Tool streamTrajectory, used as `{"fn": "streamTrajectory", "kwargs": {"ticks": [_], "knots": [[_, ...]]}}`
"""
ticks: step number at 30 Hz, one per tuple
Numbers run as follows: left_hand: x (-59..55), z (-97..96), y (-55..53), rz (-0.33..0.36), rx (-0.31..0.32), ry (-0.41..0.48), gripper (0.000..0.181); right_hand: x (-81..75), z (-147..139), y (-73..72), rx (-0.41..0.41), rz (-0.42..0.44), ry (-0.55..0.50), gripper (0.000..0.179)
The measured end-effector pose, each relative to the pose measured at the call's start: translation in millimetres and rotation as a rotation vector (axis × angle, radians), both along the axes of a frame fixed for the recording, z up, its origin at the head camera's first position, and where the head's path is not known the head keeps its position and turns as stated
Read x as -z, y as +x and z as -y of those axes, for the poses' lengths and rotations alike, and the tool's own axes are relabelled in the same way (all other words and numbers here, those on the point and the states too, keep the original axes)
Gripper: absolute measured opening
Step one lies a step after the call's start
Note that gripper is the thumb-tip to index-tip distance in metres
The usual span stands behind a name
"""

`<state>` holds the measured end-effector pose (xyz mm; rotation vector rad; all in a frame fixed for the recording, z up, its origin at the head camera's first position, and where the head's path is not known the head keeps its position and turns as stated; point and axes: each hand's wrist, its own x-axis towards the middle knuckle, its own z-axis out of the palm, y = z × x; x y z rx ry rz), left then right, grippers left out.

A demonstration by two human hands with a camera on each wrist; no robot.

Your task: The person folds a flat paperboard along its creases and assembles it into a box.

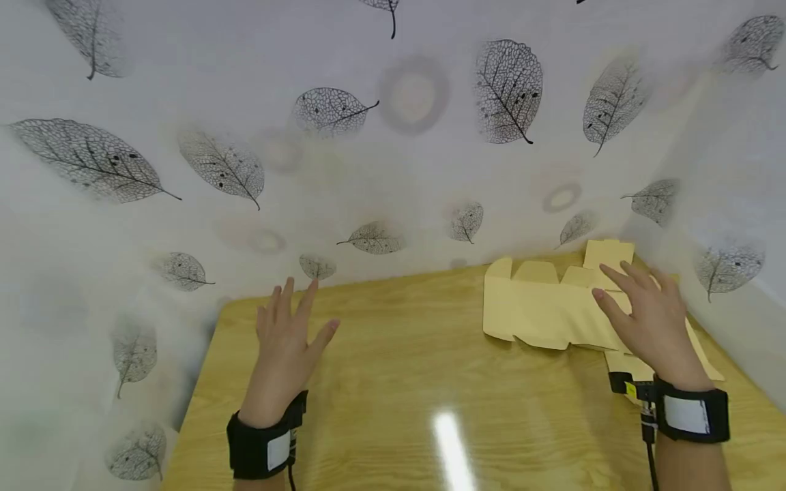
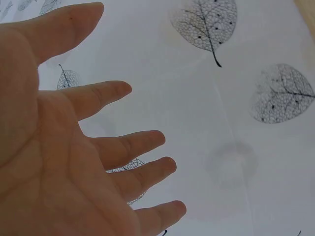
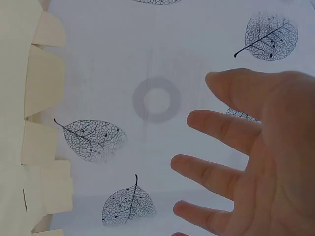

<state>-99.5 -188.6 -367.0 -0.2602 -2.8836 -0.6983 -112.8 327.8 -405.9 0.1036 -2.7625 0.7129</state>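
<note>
My left hand (image 1: pixel 284 358) is spread over the left part of the wooden table, holding nothing; its bare palm (image 2: pixel 64 162) shows in the left wrist view. At the right, my right hand (image 1: pixel 651 320) reaches over a flat yellow cardboard sheet (image 1: pixel 546 307) with cut flaps, fingers apart. In the right wrist view nothing lies between those spread fingers (image 3: pixel 216 174), and the cardboard's flaps (image 3: pixel 44 78) stand along the left edge. Part of the sheet is hidden under the right hand and wrist in the head view.
The wooden table (image 1: pixel 381 382) meets a pale wall covering (image 1: pixel 430 170) printed with grey leaves at the back and right. Black wrist straps (image 1: pixel 260 447) with cables sit on both wrists. A bright light reflection lies on the table's front middle.
</note>
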Motion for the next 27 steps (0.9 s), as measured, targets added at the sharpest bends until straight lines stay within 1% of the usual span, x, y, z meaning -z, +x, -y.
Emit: {"fn": "streamTrajectory", "kwargs": {"ticks": [3, 5, 7, 9, 11, 12, 13, 14, 16, 18, 20, 21, 22, 23, 24, 25, 27], "knots": [[5.1, -0.9, -1.3, 0.011, 0.034, 0.015, 0.074, 14.8, -15.3, -3.4, -0.005, 0.069, 0.020, 0.055], [8.1, -0.5, -4.5, 0.010, 0.061, 0.024, 0.073, 23.7, -24.8, -7.8, -0.013, 0.119, 0.039, 0.055], [10.8, 0.3, -7.9, 0.017, 0.084, 0.039, 0.071, 29.5, -33.0, -10.9, -0.015, 0.170, 0.045, 0.055], [14.5, 0.6, -11.6, 0.039, 0.099, 0.065, 0.070, 31.6, -41.5, -11.4, -0.003, 0.223, 0.036, 0.058], [20.2, -3.0, -16.4, 0.072, 0.115, 0.090, 0.069, 31.6, -49.9, -9.6, 0.024, 0.267, 0.033, 0.061], [24.1, -7.9, -19.9, 0.094, 0.127, 0.101, 0.068, 31.8, -55.1, -9.1, 0.033, 0.277, 0.034, 0.062], [29.1, -17.2, -25.7, 0.114, 0.148, 0.112, 0.067, 30.9, -62.3, -9.3, 0.045, 0.292, 0.037, 0.063], [34.4, -29.7, -33.0, 0.132, 0.178, 0.118, 0.067, 31.0, -70.2, -10.0, 0.049, 0.303, 0.048, 0.064], [44.6, -64.9, -50.3, 0.179, 0.254, 0.098, 0.065, 34.5, -86.9, -12.8, 0.049, 0.328, 0.101, 0.066], [55.9, -111.1, -69.1, 0.223, 0.349, 0.056, 0.061, 43.0, -102.8, -16.9, 0.027, 0.354, 0.154, 0.067], [68.1, -161.6, -86.6, 0.231, 0.465, -0.025, 0.056, 55.9, -113.9, -20.0, -0.008, 0.387, 0.190, 0.068], [75.3, -186.3, -93.5, 0.224, 0.514, -0.079, 0.052, 63.0, -117.3, -20.5, -0.031, 0.403, 0.209, 0.069], [83.8, -209.2, -99.0, 0.202, 0.555, -0.132, 0.049, 70.2, -119.1, -20.5, -0.054, 0.415, 0.221, 0.069], [92.9, -229.9, -103.4, 0.178, 0.590, -0.186, 0.046, 76.5, -119.6, -19.5, -0.076, 0.439, 0.210, 0.069], [101.7, -247.8, -105.9, 0.143, 0.619, -0.250, 0.045, 82.4, -119.7, -18.0, -0.103, 0.451, 0.208, 0.070], [110.1, -262.7, -106.3, 0.124, 0.633, -0.295, 0.044, 87.0, -119.1, -15.4, -0.123, 0.471, 0.198, 0.072], [125.4, -284.6, -104.4, 0.105, 0.637, -0.371, 0.044, 91.9, -117.6, -8.1, -0.141, 0.505, 0.177, 0.076]]}}
